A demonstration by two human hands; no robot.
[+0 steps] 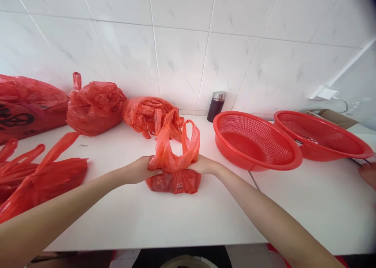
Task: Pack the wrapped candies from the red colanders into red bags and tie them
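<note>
A small red plastic bag (173, 180) sits on the white counter (141, 217) at the centre, its handles standing up. My left hand (141, 169) is closed on the bag's neck from the left. From the right side, my right hand (204, 165) grips the same gathered neck. Both hands pinch the plastic just above the bag's filled bottom.
Several filled red bags lie along the wall and the left edge (94, 107), (151, 115), (38, 181). Two red colander basins (255, 140), (321, 136) stand on the right. A dark jar with a metal lid (216, 105) is by the wall. Another person's hand (368, 174) shows at the far right.
</note>
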